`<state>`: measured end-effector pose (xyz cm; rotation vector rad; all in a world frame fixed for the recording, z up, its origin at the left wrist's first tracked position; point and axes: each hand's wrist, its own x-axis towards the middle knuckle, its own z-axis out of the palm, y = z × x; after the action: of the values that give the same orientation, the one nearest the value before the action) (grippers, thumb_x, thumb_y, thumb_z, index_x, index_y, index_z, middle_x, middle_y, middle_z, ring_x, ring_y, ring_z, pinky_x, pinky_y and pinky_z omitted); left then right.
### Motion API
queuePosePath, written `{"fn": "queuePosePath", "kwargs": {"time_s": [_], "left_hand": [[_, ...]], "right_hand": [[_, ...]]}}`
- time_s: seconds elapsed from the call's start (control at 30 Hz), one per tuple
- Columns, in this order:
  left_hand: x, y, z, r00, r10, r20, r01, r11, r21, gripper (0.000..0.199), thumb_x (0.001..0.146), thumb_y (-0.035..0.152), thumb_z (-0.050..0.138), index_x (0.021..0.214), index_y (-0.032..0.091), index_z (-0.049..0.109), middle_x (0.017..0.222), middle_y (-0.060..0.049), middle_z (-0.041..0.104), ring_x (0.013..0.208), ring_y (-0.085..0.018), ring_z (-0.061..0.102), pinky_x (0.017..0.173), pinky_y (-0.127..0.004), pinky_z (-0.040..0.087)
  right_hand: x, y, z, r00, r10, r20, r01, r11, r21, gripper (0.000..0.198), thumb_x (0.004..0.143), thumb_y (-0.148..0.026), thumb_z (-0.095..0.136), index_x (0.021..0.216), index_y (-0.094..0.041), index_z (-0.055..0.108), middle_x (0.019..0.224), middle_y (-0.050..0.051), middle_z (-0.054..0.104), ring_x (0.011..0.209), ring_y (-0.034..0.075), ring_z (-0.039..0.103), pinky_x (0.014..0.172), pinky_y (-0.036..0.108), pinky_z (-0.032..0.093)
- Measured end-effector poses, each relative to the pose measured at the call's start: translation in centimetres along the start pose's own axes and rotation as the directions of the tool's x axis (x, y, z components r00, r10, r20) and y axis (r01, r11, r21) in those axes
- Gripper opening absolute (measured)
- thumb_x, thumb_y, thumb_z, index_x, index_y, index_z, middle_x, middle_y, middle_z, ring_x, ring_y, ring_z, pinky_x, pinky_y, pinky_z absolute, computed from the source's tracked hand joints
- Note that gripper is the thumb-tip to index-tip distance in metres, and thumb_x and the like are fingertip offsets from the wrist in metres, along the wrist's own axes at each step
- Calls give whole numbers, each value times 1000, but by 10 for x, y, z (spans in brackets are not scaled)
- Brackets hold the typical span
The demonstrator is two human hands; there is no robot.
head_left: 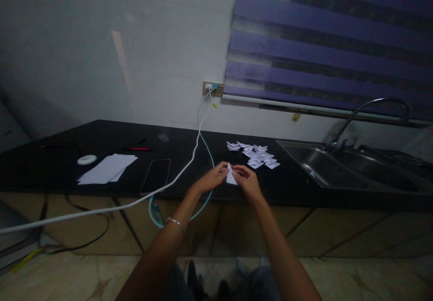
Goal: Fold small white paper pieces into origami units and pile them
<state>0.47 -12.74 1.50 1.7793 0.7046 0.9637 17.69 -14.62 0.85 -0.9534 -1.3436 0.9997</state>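
Observation:
A small piece of folded white paper (230,176), pointed at the top, is held just over the front part of the black counter. My left hand (216,175) grips its left side, fingers closed at the edge. From the other side my right hand (246,179) pinches the same paper, thumb on its face. Several folded white paper boats (256,155) sit in a cluster on the counter beyond my right hand. Off to the left lies a stack of white paper sheets (106,169).
A dark phone (156,176) lies between the sheets and my left arm. Near the sheets are a round white object (87,159) and a red pen-like object (140,149). A white cable (182,170) crosses the counter from the wall outlet (213,88). At right is a double sink (338,168).

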Motion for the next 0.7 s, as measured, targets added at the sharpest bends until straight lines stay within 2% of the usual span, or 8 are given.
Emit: {"fn": "queuePosePath", "kwargs": {"time_s": [0.17, 0.33, 0.57, 0.7], "left_hand": [[3, -5, 0, 999, 24, -48, -23, 999, 23, 33, 87, 47, 49, 95, 15, 51, 82, 1, 51, 72, -10, 48, 64, -21, 38], [3, -7, 0, 997, 37, -73, -33, 998, 60, 36, 86, 49, 50, 97, 15, 52, 87, -1, 56, 77, -12, 52, 71, -24, 41], [3, -7, -3, 980, 118, -159, -63, 947, 316, 36, 88, 50, 46, 95, 17, 57, 93, -2, 50, 83, -13, 47, 79, -26, 40], [4, -13, -3, 990, 54, -130, -23, 973, 230, 36, 88, 51, 46, 95, 16, 53, 86, -1, 51, 77, -12, 47, 74, -25, 41]], "right_hand": [[-1, 1, -1, 1000, 9, -7, -9, 1000, -19, 34, 66, -41, 76, 89, -16, 69, 87, 7, 70, 74, 18, 63, 66, 28, 48], [-1, -2, 1, 1000, 16, 21, -15, 999, -29, 34, 66, -41, 76, 88, -16, 70, 84, 7, 70, 74, 18, 62, 67, 28, 48], [0, -3, 2, 998, 18, 68, -17, 1000, -20, 35, 66, -43, 75, 89, -17, 70, 87, 7, 70, 78, 19, 63, 71, 30, 48], [3, 3, 1, 996, -24, 88, 31, 996, -79, 35, 70, -46, 71, 92, -19, 68, 92, 6, 67, 86, 20, 60, 77, 31, 47]]}}
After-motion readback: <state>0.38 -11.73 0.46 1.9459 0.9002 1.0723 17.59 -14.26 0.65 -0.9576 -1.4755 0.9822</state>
